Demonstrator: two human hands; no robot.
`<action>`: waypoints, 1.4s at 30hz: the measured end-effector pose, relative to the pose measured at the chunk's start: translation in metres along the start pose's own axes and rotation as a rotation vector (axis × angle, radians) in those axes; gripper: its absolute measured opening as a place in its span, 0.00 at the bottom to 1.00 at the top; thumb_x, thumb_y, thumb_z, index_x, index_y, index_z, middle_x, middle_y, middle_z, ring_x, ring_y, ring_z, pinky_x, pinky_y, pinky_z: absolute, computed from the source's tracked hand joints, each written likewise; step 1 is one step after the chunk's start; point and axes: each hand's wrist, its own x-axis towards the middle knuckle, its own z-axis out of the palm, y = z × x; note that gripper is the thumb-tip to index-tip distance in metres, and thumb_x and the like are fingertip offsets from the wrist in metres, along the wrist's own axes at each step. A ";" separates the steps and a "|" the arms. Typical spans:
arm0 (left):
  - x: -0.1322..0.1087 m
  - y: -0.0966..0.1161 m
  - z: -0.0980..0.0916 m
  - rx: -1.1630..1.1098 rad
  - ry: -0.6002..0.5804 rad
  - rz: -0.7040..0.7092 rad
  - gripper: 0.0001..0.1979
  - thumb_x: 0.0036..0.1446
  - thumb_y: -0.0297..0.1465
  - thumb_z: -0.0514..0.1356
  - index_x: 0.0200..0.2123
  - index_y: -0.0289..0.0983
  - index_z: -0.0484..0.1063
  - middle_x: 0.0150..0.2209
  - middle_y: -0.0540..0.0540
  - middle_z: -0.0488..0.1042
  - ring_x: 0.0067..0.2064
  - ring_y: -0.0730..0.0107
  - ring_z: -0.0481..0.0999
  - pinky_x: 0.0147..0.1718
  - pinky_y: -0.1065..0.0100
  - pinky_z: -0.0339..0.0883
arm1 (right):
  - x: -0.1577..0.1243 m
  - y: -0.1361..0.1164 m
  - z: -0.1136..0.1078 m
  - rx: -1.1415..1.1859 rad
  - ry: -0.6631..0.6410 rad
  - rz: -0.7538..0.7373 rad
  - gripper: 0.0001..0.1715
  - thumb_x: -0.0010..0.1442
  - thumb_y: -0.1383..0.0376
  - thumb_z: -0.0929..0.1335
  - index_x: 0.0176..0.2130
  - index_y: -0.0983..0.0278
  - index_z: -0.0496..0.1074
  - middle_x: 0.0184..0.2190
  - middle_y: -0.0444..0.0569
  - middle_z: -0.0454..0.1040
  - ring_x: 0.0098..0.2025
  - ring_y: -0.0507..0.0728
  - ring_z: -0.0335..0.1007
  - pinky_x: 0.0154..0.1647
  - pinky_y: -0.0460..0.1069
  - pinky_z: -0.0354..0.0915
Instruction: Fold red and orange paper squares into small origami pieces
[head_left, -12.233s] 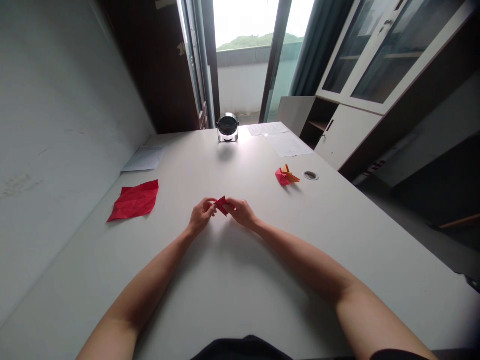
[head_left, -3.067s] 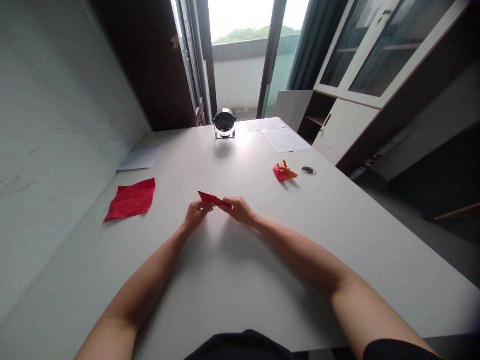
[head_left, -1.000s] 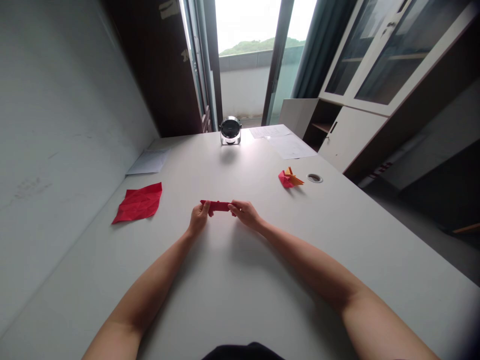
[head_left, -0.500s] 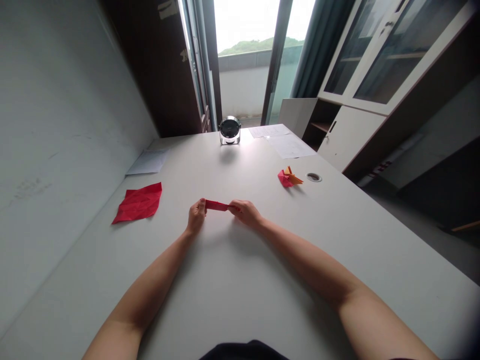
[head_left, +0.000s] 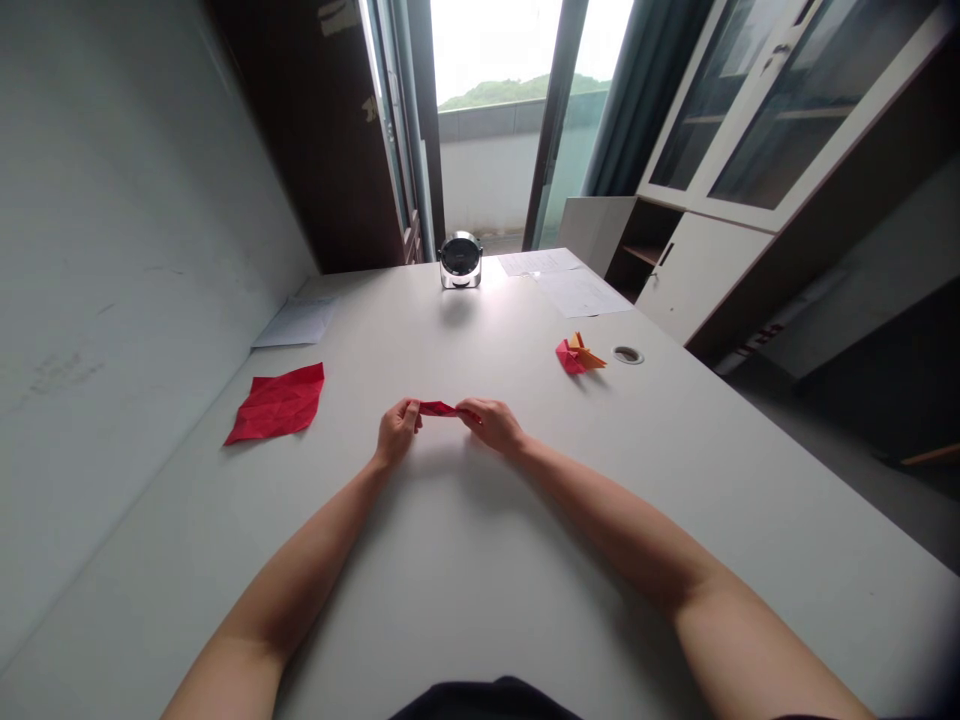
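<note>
A narrow folded piece of red paper (head_left: 438, 409) is stretched between my two hands above the middle of the white table. My left hand (head_left: 397, 430) pinches its left end, thumb on top. At the other end, the fingers of my right hand (head_left: 491, 423) are closed on the paper and hide part of it. The strip's middle shows a slight opening between its layers. To the left lies a creased red paper sheet (head_left: 277, 405), apart from both hands.
Right of my hands sits a red and orange folded paper piece (head_left: 579, 354), beside a round cable hole (head_left: 628, 355). A round black and silver device (head_left: 460, 260) stands at the back. White papers (head_left: 581, 293) lie at the far right, more papers (head_left: 296, 322) by the left wall.
My left hand has shifted slightly right and its fingers have moved on the paper. The strip between the hands now looks shorter and tilted, with its layers parting. My right hand stays nearly still.
</note>
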 end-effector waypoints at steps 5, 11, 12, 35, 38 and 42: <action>-0.001 0.002 0.000 0.059 -0.022 0.011 0.21 0.65 0.45 0.51 0.35 0.37 0.76 0.23 0.49 0.71 0.26 0.70 0.70 0.27 0.70 0.63 | -0.001 0.004 0.003 -0.023 -0.005 -0.018 0.10 0.68 0.63 0.65 0.43 0.57 0.77 0.37 0.45 0.81 0.35 0.52 0.73 0.38 0.45 0.62; -0.002 0.001 0.001 0.105 -0.041 0.012 0.20 0.65 0.45 0.51 0.41 0.38 0.76 0.26 0.49 0.73 0.27 0.70 0.72 0.29 0.70 0.66 | 0.000 0.001 0.001 -0.056 -0.010 -0.016 0.10 0.68 0.62 0.65 0.42 0.57 0.77 0.37 0.45 0.81 0.34 0.52 0.73 0.37 0.45 0.62; -0.002 0.001 0.001 0.104 -0.039 0.013 0.20 0.65 0.45 0.52 0.44 0.39 0.75 0.27 0.49 0.74 0.27 0.70 0.72 0.29 0.70 0.67 | 0.000 0.000 0.000 -0.065 -0.007 -0.013 0.10 0.68 0.62 0.65 0.42 0.57 0.77 0.37 0.45 0.81 0.34 0.52 0.73 0.37 0.45 0.61; 0.001 -0.001 -0.003 0.142 -0.069 0.007 0.17 0.63 0.40 0.54 0.50 0.41 0.73 0.31 0.49 0.75 0.29 0.71 0.74 0.31 0.70 0.68 | -0.016 0.141 -0.098 -0.426 0.530 0.941 0.11 0.57 0.56 0.68 0.35 0.61 0.74 0.31 0.53 0.77 0.35 0.61 0.71 0.40 0.53 0.66; 0.000 0.001 -0.003 0.151 -0.071 0.003 0.17 0.62 0.40 0.54 0.50 0.40 0.74 0.31 0.48 0.75 0.29 0.71 0.74 0.32 0.70 0.69 | -0.019 0.144 -0.104 -0.418 0.584 0.958 0.11 0.55 0.56 0.69 0.33 0.61 0.71 0.28 0.52 0.75 0.32 0.60 0.70 0.38 0.53 0.65; 0.001 -0.001 -0.004 0.160 -0.082 0.013 0.17 0.62 0.40 0.55 0.50 0.41 0.74 0.32 0.48 0.76 0.29 0.71 0.75 0.32 0.69 0.70 | -0.021 0.146 -0.110 -0.388 0.633 0.972 0.12 0.55 0.56 0.69 0.36 0.61 0.69 0.28 0.51 0.73 0.31 0.59 0.68 0.38 0.54 0.66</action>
